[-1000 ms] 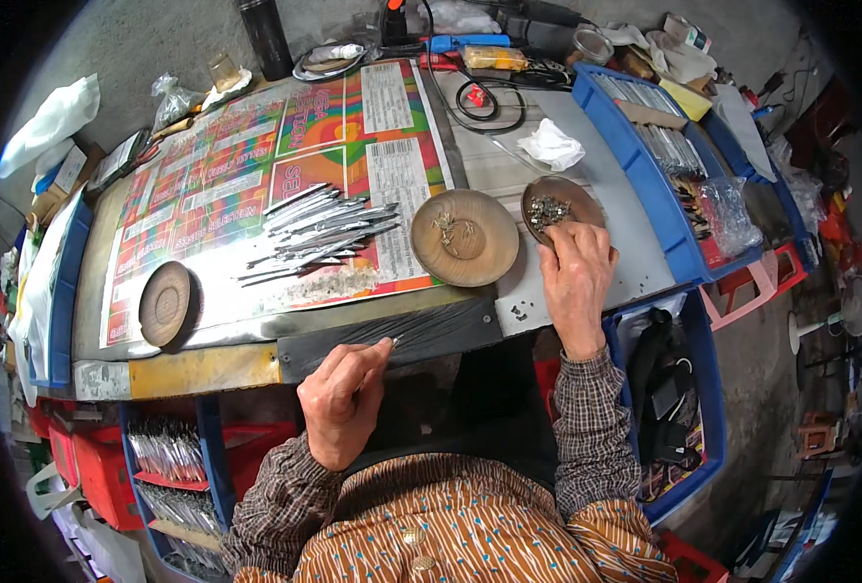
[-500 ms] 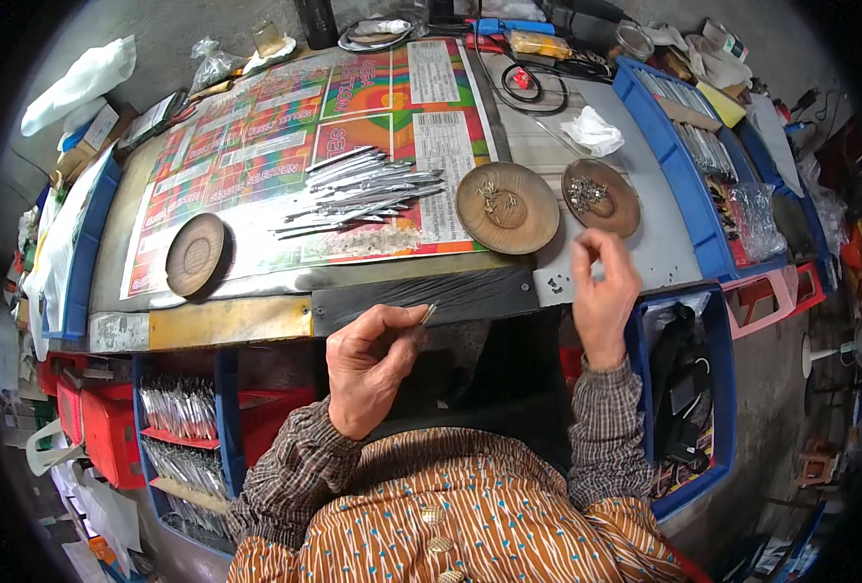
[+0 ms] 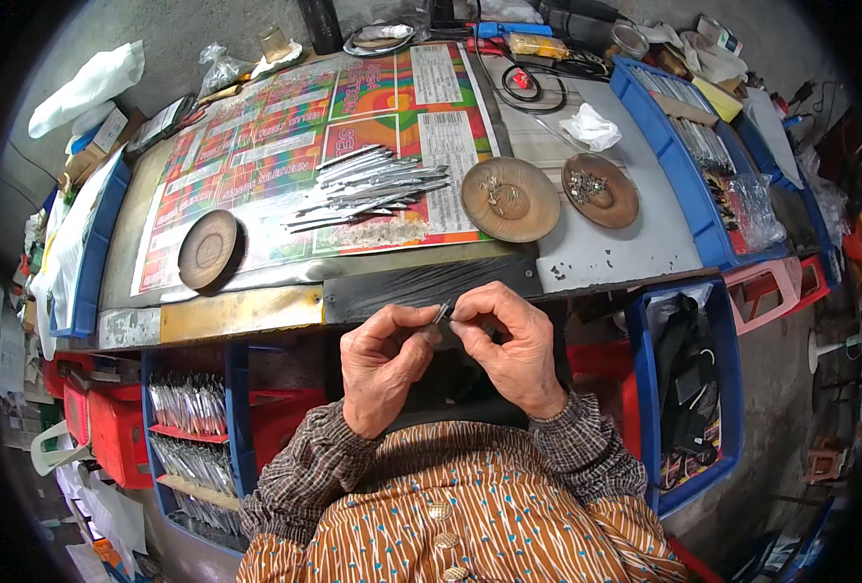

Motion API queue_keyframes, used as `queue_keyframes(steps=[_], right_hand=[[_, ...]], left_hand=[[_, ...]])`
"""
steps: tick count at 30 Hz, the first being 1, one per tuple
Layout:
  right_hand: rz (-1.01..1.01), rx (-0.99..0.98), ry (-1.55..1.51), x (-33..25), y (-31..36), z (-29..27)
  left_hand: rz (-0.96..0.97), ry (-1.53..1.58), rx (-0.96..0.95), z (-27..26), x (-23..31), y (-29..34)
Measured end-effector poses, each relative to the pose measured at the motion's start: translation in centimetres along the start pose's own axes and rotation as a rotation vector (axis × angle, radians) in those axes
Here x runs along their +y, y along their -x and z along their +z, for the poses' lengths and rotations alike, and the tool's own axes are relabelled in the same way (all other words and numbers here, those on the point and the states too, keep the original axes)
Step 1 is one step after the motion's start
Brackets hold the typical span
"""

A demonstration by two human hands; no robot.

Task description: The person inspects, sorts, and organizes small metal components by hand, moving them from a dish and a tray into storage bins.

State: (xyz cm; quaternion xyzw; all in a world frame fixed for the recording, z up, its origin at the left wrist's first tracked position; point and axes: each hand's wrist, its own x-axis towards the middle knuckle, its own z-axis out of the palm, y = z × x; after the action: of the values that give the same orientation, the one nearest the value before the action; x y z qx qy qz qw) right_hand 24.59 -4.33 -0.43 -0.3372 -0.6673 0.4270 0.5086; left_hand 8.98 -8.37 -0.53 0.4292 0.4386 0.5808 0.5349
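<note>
Over the table's front edge, my left hand (image 3: 387,358) pinches a small, thin metal piece (image 3: 441,312) between thumb and fingertips. My right hand (image 3: 510,348) meets it there, its thumb and forefinger closed at the same spot; what lies between them is too small to make out. Beyond the hands, a heap of slim silver metal pieces (image 3: 368,187) is spread on the table. A wooden dish (image 3: 536,216) right of the heap contains small brass-coloured parts. Beside it, another wooden dish (image 3: 617,209) carries small silvery parts.
A third wooden dish (image 3: 207,251) stands at the table's left front. Small dark bits (image 3: 559,273) lie near the right front edge. Blue trays (image 3: 683,189) flank the table, and a blue bin (image 3: 649,389) sits below at right. A crumpled white tissue (image 3: 591,127) lies farther back.
My right hand has come left and down from near the right-hand dish to meet my left hand. The left keeps its pinch on the metal piece. The whole view has shifted slightly.
</note>
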Motion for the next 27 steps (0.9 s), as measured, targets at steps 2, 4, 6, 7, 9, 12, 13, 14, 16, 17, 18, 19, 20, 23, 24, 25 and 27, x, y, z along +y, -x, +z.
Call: queue_keyframes(steps=[2, 4, 6, 7, 9, 12, 13, 14, 16, 17, 18, 19, 20, 23, 24, 25, 27], right_hand=[[0.040, 0.008, -0.047, 0.0, 0.2, 0.3], [0.020, 0.009, -0.078, 0.1, 0.4, 0.6], [0.004, -0.001, -0.071, 0.2, 0.4, 0.6], [-0.012, -0.010, -0.064, 0.2, 0.4, 0.7], [-0.016, -0.018, -0.055, 0.1, 0.5, 0.7], [-0.003, -0.027, -0.060, 0.0, 0.5, 0.7], [0.013, -0.028, -0.073, 0.0, 0.5, 0.7], [0.014, -0.029, -0.072, 0.1, 0.5, 0.8], [0.055, -0.013, -0.174, 0.6, 0.7, 0.9], [0.056, -0.013, -0.173, 0.5, 0.7, 1.0], [0.109, 0.006, -0.237, 0.4, 0.9, 1.1], [0.162, 0.025, -0.300, 0.4, 0.9, 1.1], [0.164, 0.025, -0.301, 0.5, 0.9, 1.2], [0.213, 0.029, -0.408, 0.7, 0.9, 1.2], [0.210, 0.033, -0.371, 0.8, 0.8, 1.2], [0.207, 0.037, -0.334, 0.9, 0.8, 1.1], [0.146, 0.028, -0.211, 1.0, 0.5, 0.7]], left_hand=[[0.001, 0.014, -0.001, 0.0, 0.0, 0.2], [0.005, 0.005, -0.019, 0.1, 0.2, 0.3], [0.002, 0.021, -0.018, 0.1, 0.2, 0.4], [-0.002, 0.036, -0.018, 0.0, 0.2, 0.5], [-0.005, 0.044, -0.017, 0.1, 0.3, 0.5], [-0.015, 0.067, -0.018, 0.0, 0.2, 0.6], [-0.022, 0.083, -0.019, 0.0, 0.1, 0.6], [-0.023, 0.084, -0.018, 0.0, 0.1, 0.7], [-0.060, 0.098, -0.036, -0.1, 0.2, 0.7], [-0.061, 0.099, -0.036, -0.1, 0.2, 0.7], [-0.063, 0.113, -0.035, 0.1, 0.2, 0.6], [-0.064, 0.128, -0.034, 0.1, 0.2, 0.6], [-0.065, 0.128, -0.033, 0.1, 0.2, 0.6], [-0.071, 0.136, -0.038, 0.0, 0.0, 0.5], [-0.070, 0.129, -0.038, -0.1, -0.1, 0.5], [-0.069, 0.122, -0.038, -0.2, -0.1, 0.5], [-0.070, 0.107, -0.038, -0.2, -0.1, 0.5]])
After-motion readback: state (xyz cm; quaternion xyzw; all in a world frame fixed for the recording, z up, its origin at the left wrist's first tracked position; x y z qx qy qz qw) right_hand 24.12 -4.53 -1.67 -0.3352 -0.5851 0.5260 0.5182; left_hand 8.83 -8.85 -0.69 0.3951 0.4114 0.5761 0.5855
